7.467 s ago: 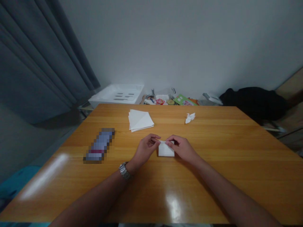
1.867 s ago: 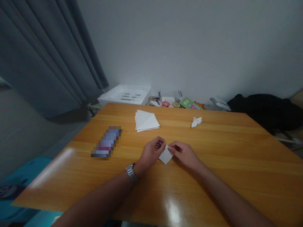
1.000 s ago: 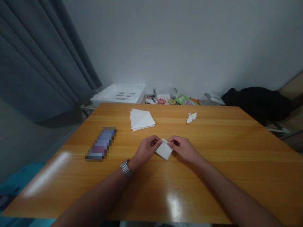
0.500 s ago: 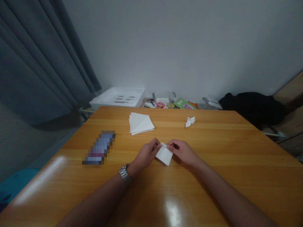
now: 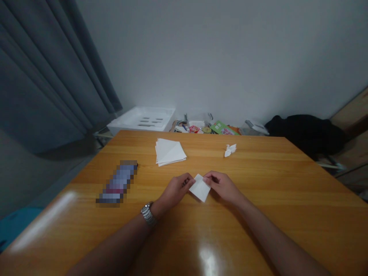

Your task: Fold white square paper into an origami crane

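A small folded square of white paper [image 5: 200, 188] is held just above the table, one corner pointing toward me. My left hand [image 5: 181, 187] pinches its left corner between thumb and fingers; a metal-band watch [image 5: 148, 214] is on that wrist. On the opposite side, my right hand [image 5: 220, 184] grips the paper's upper right edge with thumb and forefinger. Beyond the hands to the left lies a stack of white paper sheets [image 5: 170, 152]. A white origami crane [image 5: 230, 150] stands farther back on the right.
The wooden table [image 5: 273, 191] fills the foreground. A phone-like device [image 5: 117, 182], blurred by pixels, lies on the left. Behind the table are a white foam box lid [image 5: 143, 119], a green booklet [image 5: 222, 128] and a black cloth heap [image 5: 304, 132]. A grey curtain [image 5: 51, 69] hangs left.
The paper's upper corner, partly covered by the fingers before, now shows as a point. Both hands have drawn slightly apart along its edges. The view has shifted a little.
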`<state>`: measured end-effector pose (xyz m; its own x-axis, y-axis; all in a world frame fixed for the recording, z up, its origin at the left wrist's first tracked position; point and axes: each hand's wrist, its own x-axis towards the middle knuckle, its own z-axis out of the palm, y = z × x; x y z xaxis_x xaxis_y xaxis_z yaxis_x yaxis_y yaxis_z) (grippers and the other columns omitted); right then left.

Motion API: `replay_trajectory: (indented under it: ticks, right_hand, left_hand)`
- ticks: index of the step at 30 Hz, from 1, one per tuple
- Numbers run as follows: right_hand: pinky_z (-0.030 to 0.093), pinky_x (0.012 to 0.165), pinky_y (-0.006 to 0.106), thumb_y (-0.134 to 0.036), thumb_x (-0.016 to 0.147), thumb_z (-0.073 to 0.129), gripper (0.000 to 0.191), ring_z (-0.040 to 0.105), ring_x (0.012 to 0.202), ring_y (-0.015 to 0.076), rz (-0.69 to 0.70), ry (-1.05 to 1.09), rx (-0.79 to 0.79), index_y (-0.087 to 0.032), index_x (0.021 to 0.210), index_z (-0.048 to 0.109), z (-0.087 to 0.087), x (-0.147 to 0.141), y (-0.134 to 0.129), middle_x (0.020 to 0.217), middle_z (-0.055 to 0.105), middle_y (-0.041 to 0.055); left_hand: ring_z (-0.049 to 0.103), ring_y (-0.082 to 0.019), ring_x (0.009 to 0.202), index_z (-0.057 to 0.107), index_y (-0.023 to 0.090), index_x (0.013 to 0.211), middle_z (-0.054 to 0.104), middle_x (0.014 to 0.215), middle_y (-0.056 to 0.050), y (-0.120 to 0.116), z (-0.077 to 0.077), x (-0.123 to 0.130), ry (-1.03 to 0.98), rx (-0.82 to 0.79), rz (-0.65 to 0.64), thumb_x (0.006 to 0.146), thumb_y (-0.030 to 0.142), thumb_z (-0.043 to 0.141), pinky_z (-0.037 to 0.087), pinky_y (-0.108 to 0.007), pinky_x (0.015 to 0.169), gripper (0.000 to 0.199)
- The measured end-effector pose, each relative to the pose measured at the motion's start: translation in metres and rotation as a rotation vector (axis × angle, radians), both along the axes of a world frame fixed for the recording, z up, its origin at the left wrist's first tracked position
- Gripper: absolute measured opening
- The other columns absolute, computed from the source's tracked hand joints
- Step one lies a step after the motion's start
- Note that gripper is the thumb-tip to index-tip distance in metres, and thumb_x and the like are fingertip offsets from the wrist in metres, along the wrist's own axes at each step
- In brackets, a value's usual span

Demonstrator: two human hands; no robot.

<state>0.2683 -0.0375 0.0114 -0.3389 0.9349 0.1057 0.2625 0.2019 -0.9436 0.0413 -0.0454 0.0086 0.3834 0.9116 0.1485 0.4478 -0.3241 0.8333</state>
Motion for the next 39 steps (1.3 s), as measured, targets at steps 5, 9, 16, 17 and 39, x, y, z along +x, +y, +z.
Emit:
replay_trajectory:
  ticks: [5, 9, 16, 17, 39]
  right_hand:
    - [0.046, 0.069, 0.029, -0.039, 0.093, 0.06, 0.024, 0.061, 0.074, 0.0182, 0.001, -0.033, 0.035, -0.017, 0.087, 0.069, 0.0, 0.0, 0.0, 0.08, 0.069, 0.0045]
    - [0.046, 0.07, 0.029, -0.039, 0.093, 0.06, 0.022, 0.061, 0.076, 0.0183, 0.015, -0.011, 0.037, -0.018, 0.091, 0.067, -0.002, -0.004, -0.002, 0.084, 0.069, 0.0045]
    - [0.045, 0.066, 0.028, -0.042, 0.091, 0.062, 0.025, 0.06, 0.072, 0.0171, 0.024, -0.015, 0.023, -0.018, 0.087, 0.068, -0.001, -0.011, -0.005, 0.079, 0.067, 0.0033]
    - [0.044, 0.066, 0.028, -0.042, 0.092, 0.061, 0.026, 0.059, 0.072, 0.0168, 0.022, -0.008, 0.034, -0.018, 0.086, 0.068, -0.002, -0.011, -0.004, 0.078, 0.067, 0.0029]
    - [0.049, 0.072, 0.032, -0.026, 0.088, 0.064, 0.012, 0.065, 0.077, 0.0206, -0.154, -0.31, 0.245, -0.019, 0.089, 0.074, -0.021, -0.004, 0.013, 0.085, 0.073, 0.0062]
  left_hand:
    - [0.05, -0.012, 0.065, 0.058, 0.017, 0.08, 0.059, 0.071, 0.002, 0.001, 0.0, 0.001, -0.007, 0.028, 0.001, 0.1, 0.044, 0.05, 0.035, -0.022, 0.061, 0.034]
    - [0.05, -0.011, 0.064, 0.061, 0.016, 0.083, 0.059, 0.07, 0.002, 0.0, -0.004, 0.002, 0.008, 0.038, -0.016, 0.099, 0.043, 0.051, 0.034, -0.022, 0.059, 0.033]
    - [0.053, -0.011, 0.065, 0.065, 0.016, 0.082, 0.063, 0.072, 0.001, -0.002, -0.004, 0.002, 0.053, 0.049, -0.056, 0.099, 0.043, 0.053, 0.036, -0.022, 0.06, 0.033]
    - [0.054, -0.012, 0.065, 0.065, 0.016, 0.083, 0.064, 0.073, 0.001, -0.002, -0.004, 0.003, 0.051, 0.051, -0.047, 0.099, 0.043, 0.054, 0.037, -0.022, 0.06, 0.033]
    - [0.06, -0.024, 0.113, 0.066, 0.021, 0.123, 0.063, 0.126, -0.009, -0.011, -0.003, 0.008, 0.384, 0.407, -0.176, 0.097, 0.025, 0.056, 0.048, -0.038, 0.101, 0.028]
